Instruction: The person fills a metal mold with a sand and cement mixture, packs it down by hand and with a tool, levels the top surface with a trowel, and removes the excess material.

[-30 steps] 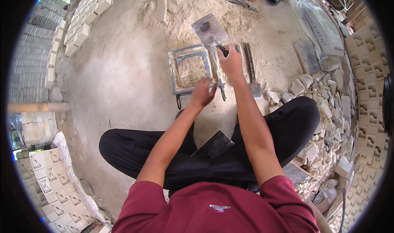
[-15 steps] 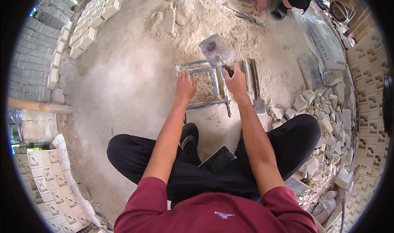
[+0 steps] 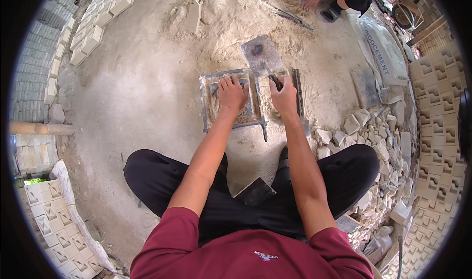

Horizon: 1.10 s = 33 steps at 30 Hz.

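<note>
A square metal mould frame (image 3: 202, 113) lies on the floor before me, with sandy material and a smaller dark frame inside. My left hand (image 3: 233, 95) rests over the inside of the mould, fingers stretched out and close together, covering part of the inner frame. Just right of the mould, my right hand (image 3: 284, 98) is closed around the dark handle of a trowel (image 3: 271, 58). Its broad, square blade points away from me, with a dark patch near the middle. Pale powder clings to the mould's edges.
Beyond the mould rises a heap of pale powder (image 3: 223, 21). Another person's hand (image 3: 311, 1) works at the far right. Broken pale chunks (image 3: 381, 131) pile up to my right, near a cement sack (image 3: 379, 53). Block rows (image 3: 105, 13) stand far left; a dark plate (image 3: 255, 192) lies between my legs.
My left hand has moved right, from the mould's left side to over its inside. The trowel has shifted slightly right relative to the mould, still in my right hand. The whole view has shifted slightly.
</note>
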{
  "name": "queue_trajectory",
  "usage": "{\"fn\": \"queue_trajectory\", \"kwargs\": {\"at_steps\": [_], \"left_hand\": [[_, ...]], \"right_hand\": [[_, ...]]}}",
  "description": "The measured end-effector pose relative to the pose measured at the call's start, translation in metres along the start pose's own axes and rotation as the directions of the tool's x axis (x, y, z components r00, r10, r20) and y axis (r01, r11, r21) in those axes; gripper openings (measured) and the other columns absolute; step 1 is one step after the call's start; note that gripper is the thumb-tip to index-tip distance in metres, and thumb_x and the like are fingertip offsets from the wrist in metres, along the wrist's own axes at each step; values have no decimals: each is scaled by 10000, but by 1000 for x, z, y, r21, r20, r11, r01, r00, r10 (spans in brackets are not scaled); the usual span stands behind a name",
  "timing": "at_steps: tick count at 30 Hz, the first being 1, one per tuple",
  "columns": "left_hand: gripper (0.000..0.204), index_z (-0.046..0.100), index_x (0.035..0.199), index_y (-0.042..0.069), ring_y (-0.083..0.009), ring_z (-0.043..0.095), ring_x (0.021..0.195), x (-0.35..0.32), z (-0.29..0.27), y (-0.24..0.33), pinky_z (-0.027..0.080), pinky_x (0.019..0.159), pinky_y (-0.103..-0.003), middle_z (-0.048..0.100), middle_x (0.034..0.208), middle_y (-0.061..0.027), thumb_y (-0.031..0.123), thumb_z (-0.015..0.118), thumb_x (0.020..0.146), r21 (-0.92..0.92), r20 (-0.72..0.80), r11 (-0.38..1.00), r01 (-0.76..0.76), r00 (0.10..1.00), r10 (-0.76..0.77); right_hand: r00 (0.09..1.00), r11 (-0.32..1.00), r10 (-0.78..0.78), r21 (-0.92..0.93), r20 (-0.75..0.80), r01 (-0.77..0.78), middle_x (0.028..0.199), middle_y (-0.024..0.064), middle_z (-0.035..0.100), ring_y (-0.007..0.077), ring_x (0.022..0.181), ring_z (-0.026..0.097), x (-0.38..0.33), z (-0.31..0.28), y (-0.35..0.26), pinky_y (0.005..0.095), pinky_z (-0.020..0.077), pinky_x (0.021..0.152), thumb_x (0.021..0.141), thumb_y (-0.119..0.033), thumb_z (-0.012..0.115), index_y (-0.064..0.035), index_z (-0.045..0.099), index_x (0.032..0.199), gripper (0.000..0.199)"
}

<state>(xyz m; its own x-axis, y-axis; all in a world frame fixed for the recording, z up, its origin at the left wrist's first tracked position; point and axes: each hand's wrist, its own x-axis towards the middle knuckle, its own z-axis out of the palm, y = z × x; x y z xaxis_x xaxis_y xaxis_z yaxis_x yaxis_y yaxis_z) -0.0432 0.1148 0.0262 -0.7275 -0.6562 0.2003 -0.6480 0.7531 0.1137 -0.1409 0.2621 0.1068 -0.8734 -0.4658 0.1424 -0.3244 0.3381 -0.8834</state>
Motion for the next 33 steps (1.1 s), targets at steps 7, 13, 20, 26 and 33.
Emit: {"fn": "queue_trajectory", "kwargs": {"at_steps": [7,13,20,26,33], "left_hand": [[599,473,1276,-67,-360,412,1277,10,-16,29,253,1130,-463,462,1345,-241,428,471,939,-253,149,940,-228,951,271],[564,495,1250,-83,-340,411,1297,-1,-7,26,238,1142,-454,469,1357,-222,393,458,950,-140,131,930,-340,925,357],[506,548,1193,-67,-342,415,1311,-64,-20,39,301,1107,-490,506,1307,-238,361,507,927,-189,21,865,-466,878,478],[611,412,1372,-26,-308,310,1392,5,-19,32,216,1154,-459,375,1460,-209,429,424,965,-220,2,934,-282,957,290],[768,226,1465,-55,-275,109,1466,-30,-20,40,81,1187,-453,168,1568,-169,540,262,981,-100,382,955,-281,875,297]], "right_hand": [[1000,1000,-1,-1,-22,1,839,222,681,352,781,686,-1,-7,12,397,523,681,862,-184,665,9,560,990,254],[999,1000,-3,-20,-45,2,813,227,676,377,774,678,1,-8,11,421,518,679,862,-205,661,7,558,990,268],[996,999,30,31,-87,-27,815,223,678,364,766,681,7,-20,15,417,518,672,864,-206,661,8,558,995,272],[997,998,-1,63,-78,5,806,228,674,374,764,679,4,-16,0,419,520,672,859,-206,663,12,562,984,270],[997,1000,-6,-26,-75,4,813,236,675,382,783,678,-5,-11,18,429,522,681,849,-221,668,3,560,984,283]]}}
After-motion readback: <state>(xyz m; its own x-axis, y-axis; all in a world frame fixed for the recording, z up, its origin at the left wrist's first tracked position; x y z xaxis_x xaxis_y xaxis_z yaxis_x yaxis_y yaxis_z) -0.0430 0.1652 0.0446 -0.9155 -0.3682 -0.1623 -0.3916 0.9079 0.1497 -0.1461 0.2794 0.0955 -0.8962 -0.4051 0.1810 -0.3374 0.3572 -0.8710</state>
